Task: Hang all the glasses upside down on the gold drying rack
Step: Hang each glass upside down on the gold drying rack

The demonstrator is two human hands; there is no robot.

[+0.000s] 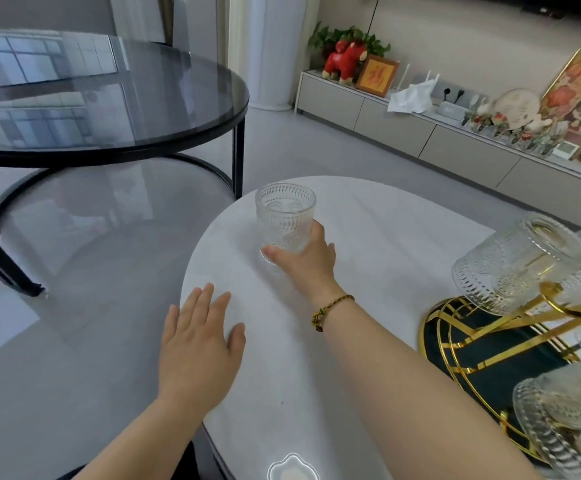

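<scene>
An upright patterned clear glass [285,216] stands on the white table [386,237] near its far left edge. My right hand [308,259] is wrapped around the glass's lower part, thumb at its base. My left hand [201,336] lies flat with fingers spread on the table's left edge, holding nothing. At the right stands the gold drying rack [490,344] with a dark green base. An upside-down glass [510,265] hangs tilted on one of its arms. Another hung glass [566,417] shows at the lower right, partly cut off by the frame.
A round dark glass table [109,109] with black metal legs stands to the left, higher than the white one. A low grey cabinet [438,136] with ornaments, a red toy animal and framed pictures runs along the far wall. Grey floor lies between.
</scene>
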